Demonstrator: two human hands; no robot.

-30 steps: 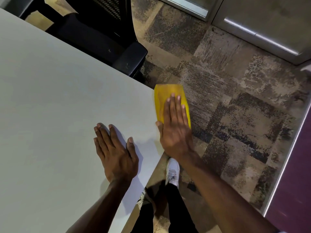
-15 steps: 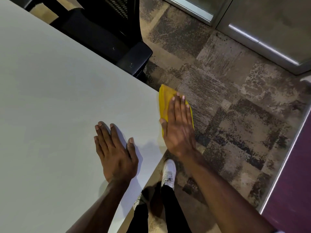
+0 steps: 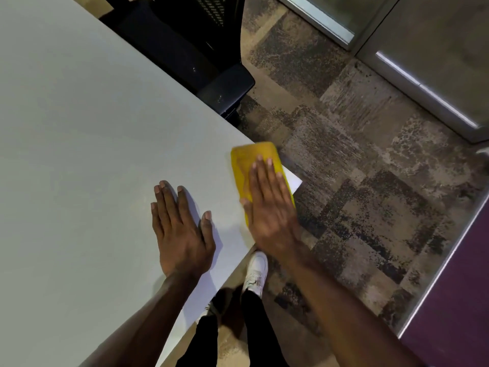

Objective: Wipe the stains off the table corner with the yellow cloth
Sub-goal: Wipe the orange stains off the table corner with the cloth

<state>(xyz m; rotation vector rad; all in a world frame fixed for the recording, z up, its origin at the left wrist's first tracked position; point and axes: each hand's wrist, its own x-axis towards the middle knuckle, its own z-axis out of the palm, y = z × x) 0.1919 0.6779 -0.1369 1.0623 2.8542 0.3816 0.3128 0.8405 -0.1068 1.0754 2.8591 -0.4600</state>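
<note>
A folded yellow cloth (image 3: 244,165) lies on the right corner of the pale grey table (image 3: 79,154). My right hand (image 3: 270,205) presses flat on top of it, fingers together, and covers its near half. The tip of the table corner (image 3: 294,182) shows just right of the cloth. My left hand (image 3: 180,229) rests flat on the tabletop to the left of the cloth, fingers spread, holding nothing. I cannot make out any stains on the surface.
A black office chair (image 3: 201,56) stands against the table's far edge. Patterned brown carpet (image 3: 357,181) spreads to the right. My white shoe (image 3: 255,271) and dark trouser legs show below the table's near edge. A glass partition with a metal frame (image 3: 412,80) runs along the upper right.
My right hand has slid the cloth leftward onto the corner, so the corner tip now shows right of it. My left hand has stayed flat in place.
</note>
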